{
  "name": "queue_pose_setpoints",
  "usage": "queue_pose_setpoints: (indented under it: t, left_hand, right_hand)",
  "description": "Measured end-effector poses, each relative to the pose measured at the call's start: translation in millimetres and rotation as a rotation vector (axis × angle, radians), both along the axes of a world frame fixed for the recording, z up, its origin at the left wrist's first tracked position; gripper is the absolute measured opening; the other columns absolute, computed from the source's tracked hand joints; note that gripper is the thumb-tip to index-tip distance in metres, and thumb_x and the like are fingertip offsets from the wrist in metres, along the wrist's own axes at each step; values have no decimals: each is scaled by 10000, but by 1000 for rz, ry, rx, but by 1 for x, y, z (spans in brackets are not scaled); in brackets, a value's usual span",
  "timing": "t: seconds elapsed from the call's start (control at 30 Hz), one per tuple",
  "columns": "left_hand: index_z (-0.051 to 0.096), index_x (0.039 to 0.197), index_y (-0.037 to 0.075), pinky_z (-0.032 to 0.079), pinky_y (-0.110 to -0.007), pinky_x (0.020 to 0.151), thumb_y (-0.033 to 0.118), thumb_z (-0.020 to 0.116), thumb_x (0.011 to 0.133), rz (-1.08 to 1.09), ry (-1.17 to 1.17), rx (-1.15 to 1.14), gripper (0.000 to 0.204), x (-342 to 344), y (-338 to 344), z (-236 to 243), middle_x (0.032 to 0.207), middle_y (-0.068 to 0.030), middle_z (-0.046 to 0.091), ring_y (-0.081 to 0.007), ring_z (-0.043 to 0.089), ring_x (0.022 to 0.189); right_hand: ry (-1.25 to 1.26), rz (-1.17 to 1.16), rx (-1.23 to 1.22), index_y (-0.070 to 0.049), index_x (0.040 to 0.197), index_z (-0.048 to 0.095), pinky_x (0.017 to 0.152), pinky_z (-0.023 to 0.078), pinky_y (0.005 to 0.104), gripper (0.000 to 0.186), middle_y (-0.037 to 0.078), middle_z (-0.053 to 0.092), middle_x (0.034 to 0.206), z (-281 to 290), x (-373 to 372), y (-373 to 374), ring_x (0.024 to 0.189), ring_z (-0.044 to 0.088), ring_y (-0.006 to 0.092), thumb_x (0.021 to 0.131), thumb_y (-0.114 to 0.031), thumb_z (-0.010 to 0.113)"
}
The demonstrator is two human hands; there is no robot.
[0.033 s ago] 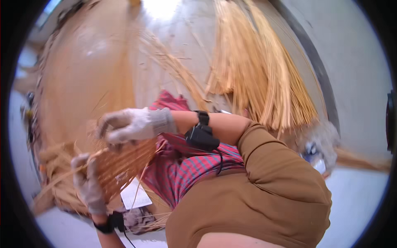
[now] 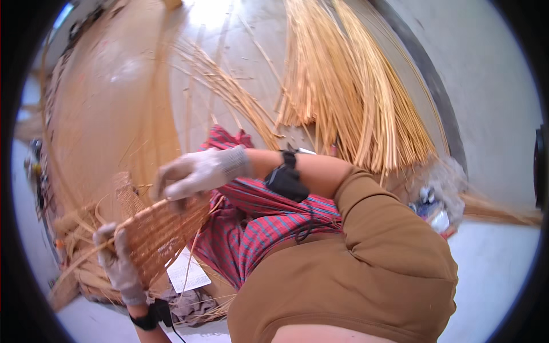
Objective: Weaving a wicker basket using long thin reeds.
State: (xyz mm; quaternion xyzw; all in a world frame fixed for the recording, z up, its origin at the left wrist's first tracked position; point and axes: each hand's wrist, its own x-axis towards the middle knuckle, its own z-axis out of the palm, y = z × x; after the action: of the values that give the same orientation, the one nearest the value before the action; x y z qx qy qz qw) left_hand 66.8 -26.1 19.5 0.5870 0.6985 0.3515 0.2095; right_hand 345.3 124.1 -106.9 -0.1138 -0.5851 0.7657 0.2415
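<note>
A woven wicker piece (image 2: 160, 231), reddish-brown with an open weave, is tilted in front of my lap at the left. My left hand (image 2: 117, 257), in a pale glove, grips its left end, fingers curled round the rim beside a long loose cane strand (image 2: 80, 256). Above the upper rim is my gloved right hand (image 2: 194, 174), its fingers bent and the thumb close to them. The dark fingertips reach the rim; what they pinch is hidden. Another narrow woven part (image 2: 128, 194) rises behind the rim.
Large bundles of straight cane (image 2: 337, 86) lie on the floor at the far right, with thinner loose canes (image 2: 229, 86) left of them. A white paper sheet (image 2: 189, 271) and a greyish cloth (image 2: 191, 306) lie below the wicker. A clear plastic bag (image 2: 443, 188) sits at the right.
My right hand has moved right along the upper rim. My left hand stays on the wicker's left end, slightly lower. The view has shifted slightly and is sharper.
</note>
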Motion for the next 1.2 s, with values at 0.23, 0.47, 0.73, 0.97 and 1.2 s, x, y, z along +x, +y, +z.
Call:
queue_pose_setpoints:
  t: [0.23,0.47,0.73,0.97,1.2]
  left_hand:
    - [587,1155,42,395,-316,1007,225,625,1060,-32,138,8,209,-29,-12,-4,1091,-27,560,-153,513,1053]
    - [607,1165,46,400,-339,1040,327,622,1061,-9,178,20,300,-48,-6,2,1138,-40,571,-175,530,1112]
    - [586,1207,50,436,-337,1023,388,559,1088,24,252,-14,360,-57,-7,14,1145,-38,578,-159,536,1102]
    - [581,1216,45,432,-336,1022,385,567,1086,80,233,-6,365,-38,-16,19,1156,-38,570,-156,530,1098]
    - [576,1246,46,425,-339,1040,427,609,1057,87,232,-19,426,-42,-19,17,1195,-47,569,-170,539,1146]
  right_hand:
    - [-1364,64,-80,-12,910,752,707,542,414,508,174,742,840,-275,298,-128,785,731,236,921,-485,566]
    - [-1435,160,-15,-75,1283,677,966,545,553,406,197,738,1166,-412,393,-340,1172,686,378,940,-280,606]
    - [-1798,-849,-709,-74,1142,746,977,544,468,413,206,703,1246,-465,368,-272,1194,659,385,929,-411,638]
    - [-1744,-1035,-802,-85,1218,725,933,551,462,505,165,728,1226,-563,382,-276,1112,697,362,880,-459,687]
    - [-1153,-1602,-1248,69,1183,708,884,535,417,455,208,738,1208,-505,367,-274,1083,708,350,935,-312,702]
